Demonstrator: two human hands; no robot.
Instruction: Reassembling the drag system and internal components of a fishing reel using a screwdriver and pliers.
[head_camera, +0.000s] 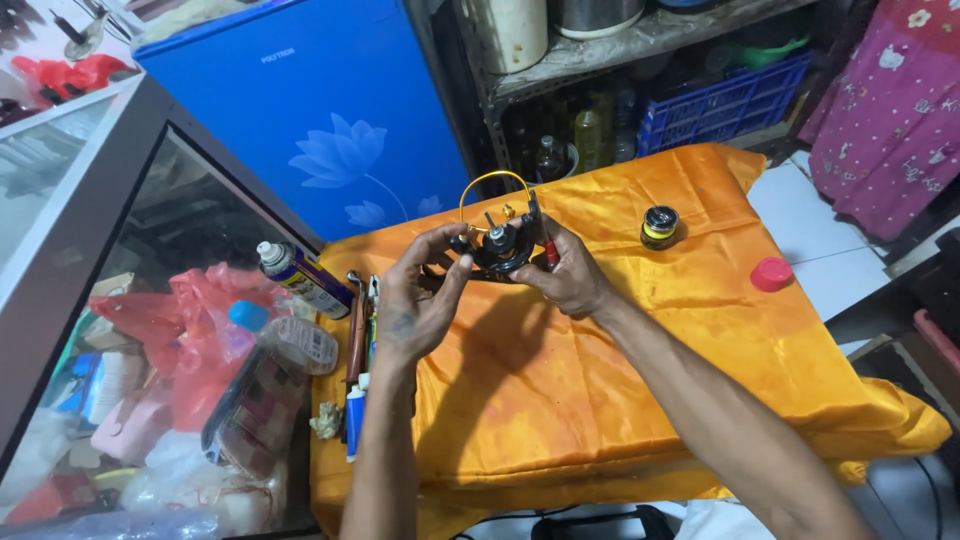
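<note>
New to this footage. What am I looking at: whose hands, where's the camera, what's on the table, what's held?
There is no machine here: a person works with two bare hands, and the single picture comes from a camera on their head, looking down.

The left hand and right hand together hold up a small black mechanical part with a yellow wire loop arching from it, above a table draped in orange cloth.

On the cloth lie a small round black-and-yellow part and, along the left edge, a spray can, some hand tools and a small tube. A red cap sits off to the right. A blue fridge stands behind, a glass cabinet at left.
</note>
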